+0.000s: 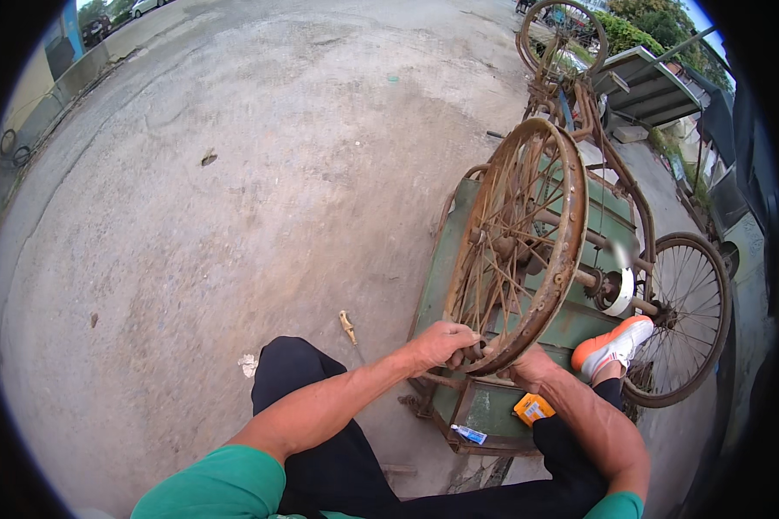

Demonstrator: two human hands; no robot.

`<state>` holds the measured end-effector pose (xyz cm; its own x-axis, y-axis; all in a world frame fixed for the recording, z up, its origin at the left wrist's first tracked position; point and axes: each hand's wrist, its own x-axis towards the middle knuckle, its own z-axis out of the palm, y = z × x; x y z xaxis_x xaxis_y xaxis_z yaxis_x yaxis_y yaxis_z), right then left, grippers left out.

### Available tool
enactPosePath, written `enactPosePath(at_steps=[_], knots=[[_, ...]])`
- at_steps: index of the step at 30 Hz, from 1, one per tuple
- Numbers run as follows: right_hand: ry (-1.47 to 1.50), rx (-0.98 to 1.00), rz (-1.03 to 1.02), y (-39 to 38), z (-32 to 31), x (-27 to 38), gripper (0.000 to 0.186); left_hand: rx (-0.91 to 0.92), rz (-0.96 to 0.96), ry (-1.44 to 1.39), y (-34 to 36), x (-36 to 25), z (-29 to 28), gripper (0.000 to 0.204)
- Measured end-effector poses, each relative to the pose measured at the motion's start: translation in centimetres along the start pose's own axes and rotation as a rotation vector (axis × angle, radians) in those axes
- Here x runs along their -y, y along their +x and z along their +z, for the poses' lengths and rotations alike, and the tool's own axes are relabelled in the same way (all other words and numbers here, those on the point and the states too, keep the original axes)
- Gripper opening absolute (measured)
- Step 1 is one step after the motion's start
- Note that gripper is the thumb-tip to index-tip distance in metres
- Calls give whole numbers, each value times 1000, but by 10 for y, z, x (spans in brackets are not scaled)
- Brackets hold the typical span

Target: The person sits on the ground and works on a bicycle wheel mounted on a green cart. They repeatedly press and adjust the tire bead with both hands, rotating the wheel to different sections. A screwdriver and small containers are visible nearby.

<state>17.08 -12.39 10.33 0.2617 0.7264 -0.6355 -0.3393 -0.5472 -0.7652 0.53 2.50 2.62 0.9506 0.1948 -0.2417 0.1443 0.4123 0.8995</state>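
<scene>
A rusty spoked wheel [571,233] without a tyre stands upright on the upturned tricycle cart, its lower rim close in front of me. My left hand [444,344] is closed at the left side of that rim, fingertips pinched by a small dark rounded piece [474,351]. What exactly they hold is partly hidden. On the other side of the rim, my right hand [532,368] is closed round its lower edge, with the fingers partly covered by the metal. Both hands are nearly level, the rim between them.
The cart's green bed [597,324] lies beneath the wheel. A second wheel with a tyre [688,320] is at right, beside my orange-and-white shoe [613,346]. A yellow packet [532,408] and a blue-and-white tube [468,434] rest on the near frame. A wooden-handled screwdriver [347,327] lies on the concrete.
</scene>
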Motion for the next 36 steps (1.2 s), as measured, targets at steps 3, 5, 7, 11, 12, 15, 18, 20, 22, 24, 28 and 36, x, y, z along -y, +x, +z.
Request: enactPosePath(at_steps=[3, 5, 7, 11, 12, 15, 18, 20, 22, 24, 28, 36], knots=[[-16, -6, -51, 1, 9, 7, 19, -47, 52, -28, -7, 10, -12, 31], [-64, 23, -102, -1, 10, 11, 17, -84, 23, 21, -5, 18, -11, 31], [-124, 2, -101, -1, 12, 14, 18, -84, 38, 2, -3, 23, -11, 32], [-200, -2, -96, -1, 8, 12, 22, -85, 56, 17, -7, 16, -5, 38], [-212, -9, -103, -1, 3, 10, 23, -67, 48, 38, -7, 8, 0, 40], [-217, -8, -83, -3, 6, 11, 23, -81, 14, 21, -10, 4, 0, 40], [-246, -10, -21, 2, 1, 0, 25, -110, 31, 61, -17, -6, 0, 34], [-227, -40, 45, 0, 3, -2, 27, -172, 126, 184, -15, 5, -1, 28], [-211, 0, 52, 0, 7, 1, 24, -232, 170, 357, -25, -7, 1, 27], [-219, 72, 34, 2, 11, 1, 26, -365, 212, 349, -30, -13, -1, 27], [-204, 19, 63, 1, 11, 0, 27, -498, 268, 193, -20, -15, -23, 29], [-288, -39, -29, 1, 12, -4, 27, -391, 184, 195, -11, 22, -8, 31]])
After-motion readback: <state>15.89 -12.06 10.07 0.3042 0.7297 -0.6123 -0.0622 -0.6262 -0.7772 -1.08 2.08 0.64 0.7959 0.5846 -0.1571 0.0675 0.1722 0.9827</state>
